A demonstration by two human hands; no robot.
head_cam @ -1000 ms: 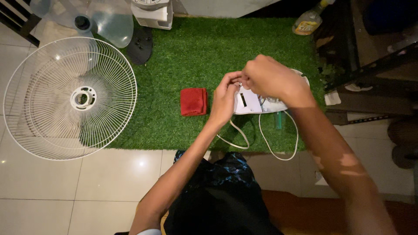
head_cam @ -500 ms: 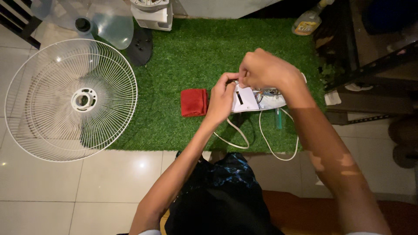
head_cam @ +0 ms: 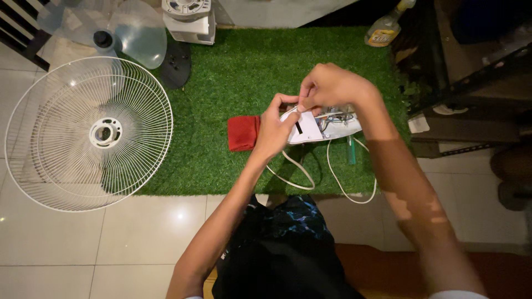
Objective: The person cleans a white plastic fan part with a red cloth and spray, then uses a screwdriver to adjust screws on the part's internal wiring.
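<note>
Both hands work on an opened white fan housing over the green turf mat.
One wire fan guard (head_cam: 88, 134) on the tiles; one turf mat (head_cam: 221, 111); one white housing (head_cam: 318, 126), exposed wires; left hand (head_cam: 272, 133) gripping it, right hand (head_cam: 332, 88) pinching a wire, which could snap if tugged; one red cloth (head_cam: 243, 133).

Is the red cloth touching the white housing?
Apart. The head view shows green turf and the left hand between the red cloth and white housing.
</note>
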